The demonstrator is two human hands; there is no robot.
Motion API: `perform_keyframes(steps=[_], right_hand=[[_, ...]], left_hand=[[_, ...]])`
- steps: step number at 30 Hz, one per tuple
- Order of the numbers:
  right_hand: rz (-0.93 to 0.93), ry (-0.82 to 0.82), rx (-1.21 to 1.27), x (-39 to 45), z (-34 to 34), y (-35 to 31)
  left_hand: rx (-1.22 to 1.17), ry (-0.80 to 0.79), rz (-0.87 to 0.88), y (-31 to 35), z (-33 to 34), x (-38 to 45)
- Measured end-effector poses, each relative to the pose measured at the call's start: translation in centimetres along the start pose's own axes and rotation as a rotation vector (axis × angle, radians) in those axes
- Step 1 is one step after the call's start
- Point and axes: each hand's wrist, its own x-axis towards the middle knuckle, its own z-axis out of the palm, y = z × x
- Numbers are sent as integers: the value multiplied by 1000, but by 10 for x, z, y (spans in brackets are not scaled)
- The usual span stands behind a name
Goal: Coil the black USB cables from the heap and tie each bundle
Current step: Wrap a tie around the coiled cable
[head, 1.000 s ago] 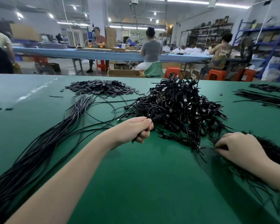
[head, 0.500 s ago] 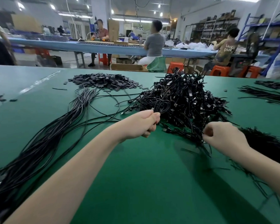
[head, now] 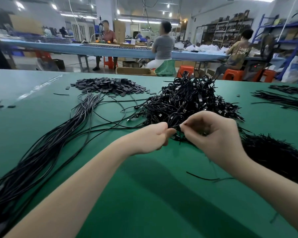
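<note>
Coiled cable bundle (head: 175, 125) sits pinched btw my left hand (head: 150, 138) and right hand (head: 212, 133), black, small loops, raised just off the green table. Behind it the tied-bundle heap (head: 189, 100), w/ USB plugs poking out. Loose uncoiled cables (head: 41, 148) fan out long on my left.

Upper frame: three people (head: 163, 47) sit at a long blue bench (head: 120, 50) on orange stools (head: 230, 74); shelving (head: 224, 31) stands at upper right, a cardboard box (head: 134, 71) on the floor.
</note>
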Motion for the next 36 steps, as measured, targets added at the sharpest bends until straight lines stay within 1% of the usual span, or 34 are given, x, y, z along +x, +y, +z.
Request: perform_keyframes(steps=[5,8,9,10,12,13,14,15,16,17,18,19,20,21,22,24,25,27,29,31,33,35,36], right_hand=[[18,-22,-73,1,10,-3],[-13,-97,-108,5,6,-7],[-53,-131,-153,7,4,-8],[-143,-170,-262,10,1,-11],[-394,-272,-607,24,-6,-15],[-453,-366,-698,35,-11,-15],[-396,-513,-700,48,-17,-13],[-231,-695,-614,61,-22,-11],[-6,-890,-437,73,-28,-6],[250,-1033,-178,80,-32,0],[470,-1077,88,84,-33,6],[629,-1031,328,82,-29,10],[737,-905,543,78,-20,14],[816,-736,721,73,-7,17],[858,-556,831,67,8,17],[896,-214,911,59,42,13],[904,-70,921,57,58,10],[877,132,888,52,79,5],[825,201,845,49,89,3],[785,197,826,44,93,3],[781,143,857,44,91,6],[842,36,941,47,84,9],[868,-28,943,49,79,10]], left_hand=[[224,-22,6,7,3,-1],[345,17,38,7,7,0],[409,44,61,7,9,-1],[489,76,84,8,11,-1],[688,149,101,10,15,-3],[795,177,103,12,17,-4],[886,193,125,13,20,-5],[938,189,172,15,22,-6],[930,162,226,17,22,-8],[853,117,267,21,18,-10],[715,61,278,23,11,-12],[536,13,265,24,3,-13],[335,8,243,22,-7,-12],[129,52,210,17,-16,-9],[-59,127,162,11,-20,-5],[-336,303,39,1,-17,5],[-422,378,-16,-2,-13,10],[-501,492,-84,-7,-6,16],[-551,552,-100,-10,-7,17],[-580,554,-90,-12,-12,16],[-560,543,-83,-14,-15,17],[-515,525,-68,-15,-17,17],[-490,513,-57,-17,-18,17]])
